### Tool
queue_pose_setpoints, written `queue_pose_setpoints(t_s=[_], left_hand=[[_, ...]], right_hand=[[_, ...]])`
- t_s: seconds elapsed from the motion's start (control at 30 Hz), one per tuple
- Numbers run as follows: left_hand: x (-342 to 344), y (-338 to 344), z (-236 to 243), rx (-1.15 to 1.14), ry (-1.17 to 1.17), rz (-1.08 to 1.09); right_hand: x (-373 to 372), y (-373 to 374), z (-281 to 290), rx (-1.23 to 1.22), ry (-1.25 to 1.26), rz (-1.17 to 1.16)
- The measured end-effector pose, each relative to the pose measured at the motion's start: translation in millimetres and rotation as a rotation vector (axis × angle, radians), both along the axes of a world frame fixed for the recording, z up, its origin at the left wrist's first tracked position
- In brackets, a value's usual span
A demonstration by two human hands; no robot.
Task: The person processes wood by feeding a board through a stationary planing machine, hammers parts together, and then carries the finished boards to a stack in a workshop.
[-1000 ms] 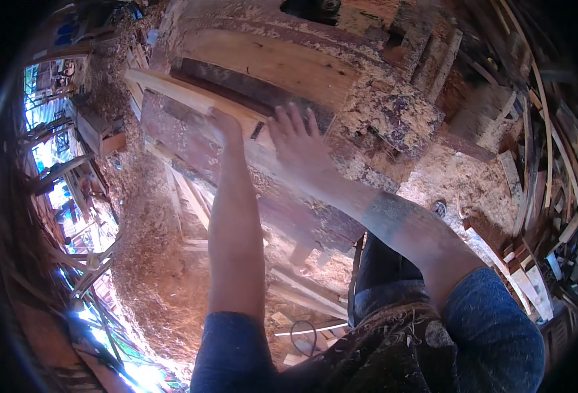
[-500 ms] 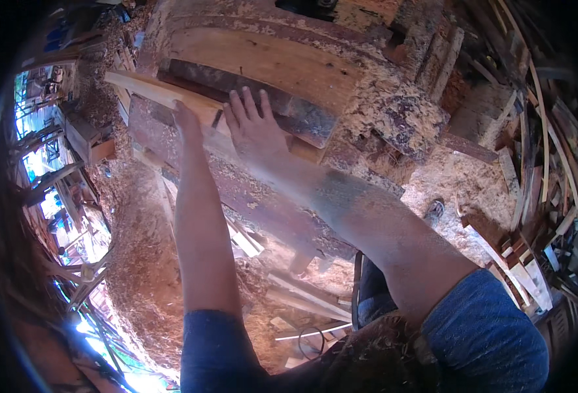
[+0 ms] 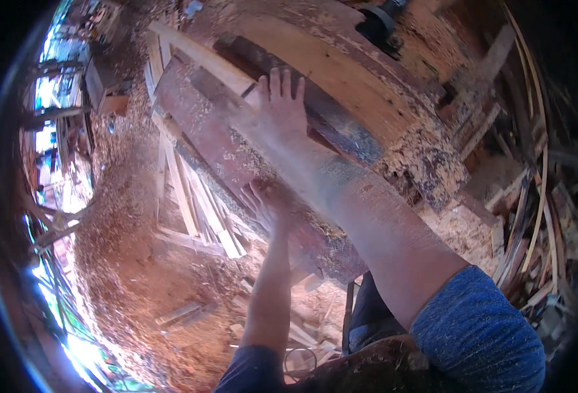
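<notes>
Since the earlier frame, the left hand (image 3: 267,204) has drawn back from the pale board (image 3: 204,56) to the reddish bench (image 3: 204,141) edge, fingers spread, holding nothing. Right hand (image 3: 281,105) lies flat and open on the board's near end, gripping nothing.

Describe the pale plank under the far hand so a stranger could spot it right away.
Find the long reddish, sawdust-covered machine bed crossing the picture. Along its far edge lies the pale plank, under the right hand. It is fresh, light wood, unlike the dark slab beside it.
</notes>
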State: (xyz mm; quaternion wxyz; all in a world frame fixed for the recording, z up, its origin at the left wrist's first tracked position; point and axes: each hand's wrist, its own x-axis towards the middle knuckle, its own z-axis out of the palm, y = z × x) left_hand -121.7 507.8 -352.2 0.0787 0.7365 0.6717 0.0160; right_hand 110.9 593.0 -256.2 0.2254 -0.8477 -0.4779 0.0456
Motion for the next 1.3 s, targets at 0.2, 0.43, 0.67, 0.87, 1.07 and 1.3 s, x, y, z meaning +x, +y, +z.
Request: queue_pose_setpoints(t_s=[0.2,0.43,0.67,0.87,1.07,1.3], left_hand=[[3,2,-4,0.075,0.056,0.011],[2,3,15,0.037,0.068,0.017],[-2,7,24,-0.017,-0.048,-0.007],[0,14,29,-0.042,-0.087,0.018],[-11,18,21,-0.064,-0.145,-0.002],[-26,14,23,-0.139,-0.123,0.048]], right_hand=[[1,41,-21,0.064,-0.155,-0.077],[-4,90,-20,0.19,-0.215,-0.097],[5,168,-25,0.176,-0.266,-0.064],[20,265,-33,0.105,-0.397,-0.054],[56,353,-51,0.017,-0.229,0.154],[31,377,16,-0.255,-0.461,0.432]])
